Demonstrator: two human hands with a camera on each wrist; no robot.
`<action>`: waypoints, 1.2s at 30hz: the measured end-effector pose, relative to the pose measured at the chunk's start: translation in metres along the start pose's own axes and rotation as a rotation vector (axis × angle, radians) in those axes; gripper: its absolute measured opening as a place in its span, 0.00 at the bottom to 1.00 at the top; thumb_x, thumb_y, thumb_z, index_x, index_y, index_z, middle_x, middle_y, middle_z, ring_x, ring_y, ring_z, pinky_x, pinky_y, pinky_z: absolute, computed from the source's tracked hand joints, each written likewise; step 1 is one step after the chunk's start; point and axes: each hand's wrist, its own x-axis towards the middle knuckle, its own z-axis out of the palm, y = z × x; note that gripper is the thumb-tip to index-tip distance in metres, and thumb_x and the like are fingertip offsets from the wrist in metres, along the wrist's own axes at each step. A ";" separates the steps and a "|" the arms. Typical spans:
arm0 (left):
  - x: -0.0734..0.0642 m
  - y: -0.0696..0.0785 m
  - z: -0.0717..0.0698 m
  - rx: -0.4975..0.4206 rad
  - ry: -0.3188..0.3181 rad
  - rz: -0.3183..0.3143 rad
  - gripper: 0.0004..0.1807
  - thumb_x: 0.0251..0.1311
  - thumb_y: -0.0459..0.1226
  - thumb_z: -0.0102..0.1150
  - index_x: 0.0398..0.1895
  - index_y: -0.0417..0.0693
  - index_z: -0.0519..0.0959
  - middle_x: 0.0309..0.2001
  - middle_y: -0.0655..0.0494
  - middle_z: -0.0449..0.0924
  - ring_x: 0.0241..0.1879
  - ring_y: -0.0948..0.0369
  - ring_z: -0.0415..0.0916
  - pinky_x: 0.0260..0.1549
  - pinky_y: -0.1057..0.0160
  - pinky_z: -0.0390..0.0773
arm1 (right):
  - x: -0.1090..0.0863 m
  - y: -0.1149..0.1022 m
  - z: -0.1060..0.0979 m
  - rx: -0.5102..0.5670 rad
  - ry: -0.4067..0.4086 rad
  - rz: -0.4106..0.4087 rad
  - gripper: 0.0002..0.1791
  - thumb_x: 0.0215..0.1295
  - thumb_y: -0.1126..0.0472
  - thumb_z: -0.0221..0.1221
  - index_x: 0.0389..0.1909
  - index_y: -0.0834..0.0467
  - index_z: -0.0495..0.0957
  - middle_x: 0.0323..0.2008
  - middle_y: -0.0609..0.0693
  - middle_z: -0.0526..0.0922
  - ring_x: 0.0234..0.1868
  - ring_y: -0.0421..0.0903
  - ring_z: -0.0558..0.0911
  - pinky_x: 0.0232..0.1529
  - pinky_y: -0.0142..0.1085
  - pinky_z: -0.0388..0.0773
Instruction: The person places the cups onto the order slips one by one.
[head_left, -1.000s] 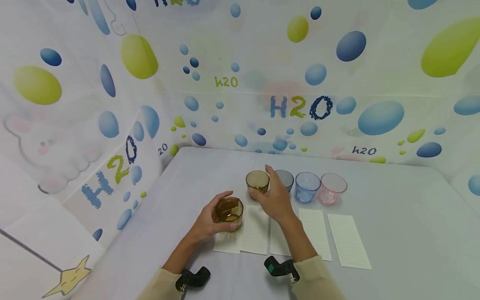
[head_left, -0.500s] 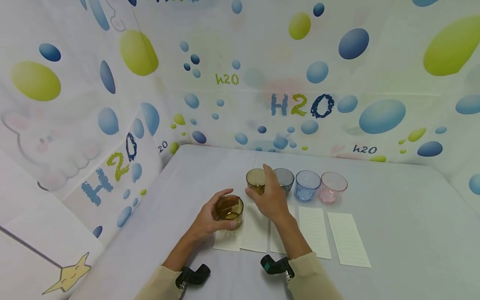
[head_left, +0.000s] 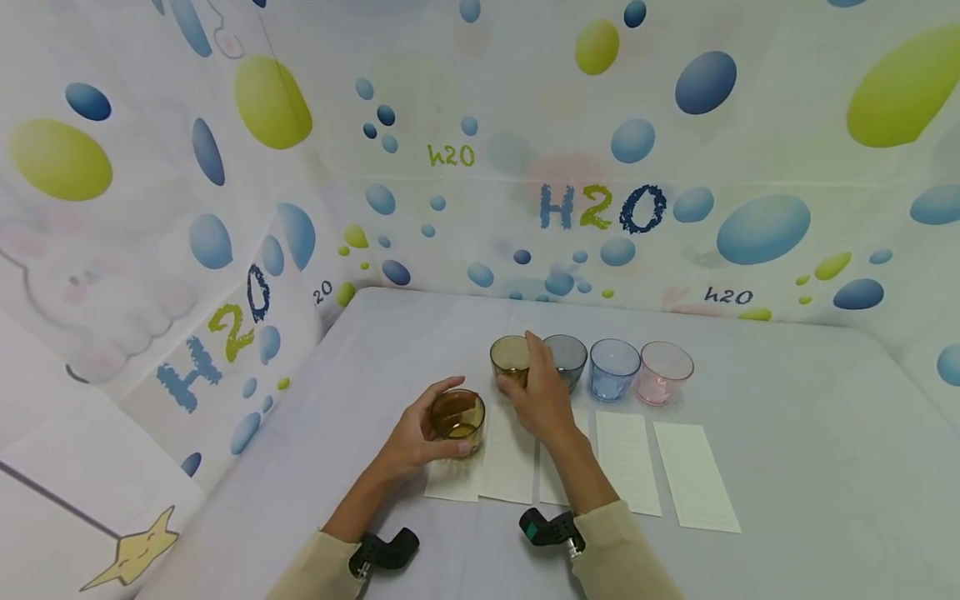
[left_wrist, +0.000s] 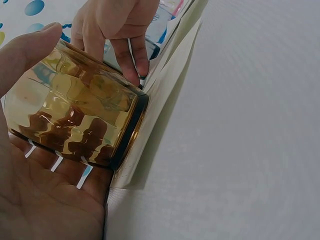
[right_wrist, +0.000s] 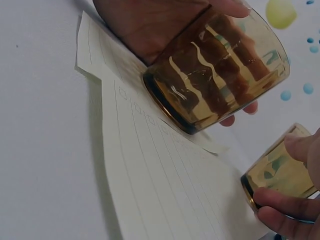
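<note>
My left hand (head_left: 408, 437) grips a brown amber glass (head_left: 457, 417), its thumb and fingers spread round the sides. In the left wrist view the base of this amber glass (left_wrist: 90, 110) meets a lined paper strip (left_wrist: 157, 97). Farther back, my right hand (head_left: 545, 396) holds a lighter amber glass (head_left: 508, 353) at the left end of a row. The right wrist view has the thumb and fingers about that lighter glass (right_wrist: 280, 170), low on its side. A grey glass (head_left: 570, 360) stands close beside the right hand, partly hidden by it.
To the right of the grey glass stand a blue glass (head_left: 615, 371) and a pink glass (head_left: 664, 373). Several paper strips (head_left: 697, 477) lie side by side in front of the row, on a white-covered table (head_left: 810, 467). A printed cloth wall (head_left: 495, 225) rises behind.
My right hand has shifted slightly left, its fingers now farther over the lighter amber glass. The left hand and its glass stay put. The head view has tilted a little.
</note>
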 end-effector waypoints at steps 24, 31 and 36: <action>0.000 -0.003 -0.001 -0.012 -0.011 0.012 0.49 0.55 0.34 0.74 0.78 0.50 0.57 0.66 0.44 0.72 0.65 0.44 0.71 0.65 0.57 0.72 | -0.002 -0.014 -0.010 0.073 -0.055 0.077 0.50 0.62 0.50 0.70 0.79 0.60 0.54 0.72 0.60 0.57 0.61 0.69 0.75 0.59 0.58 0.74; 0.001 -0.002 -0.001 -0.008 -0.016 0.013 0.49 0.55 0.34 0.74 0.78 0.52 0.57 0.67 0.45 0.72 0.66 0.44 0.70 0.66 0.56 0.71 | -0.003 -0.018 -0.014 0.134 -0.062 0.084 0.51 0.59 0.50 0.71 0.78 0.61 0.56 0.69 0.58 0.61 0.25 0.49 0.85 0.51 0.50 0.79; 0.000 -0.002 -0.001 -0.007 -0.015 0.019 0.48 0.55 0.34 0.74 0.78 0.51 0.57 0.67 0.44 0.72 0.66 0.44 0.71 0.65 0.58 0.71 | -0.005 -0.021 -0.016 0.140 -0.045 0.081 0.48 0.57 0.51 0.72 0.75 0.62 0.62 0.67 0.60 0.65 0.37 0.51 0.85 0.53 0.52 0.79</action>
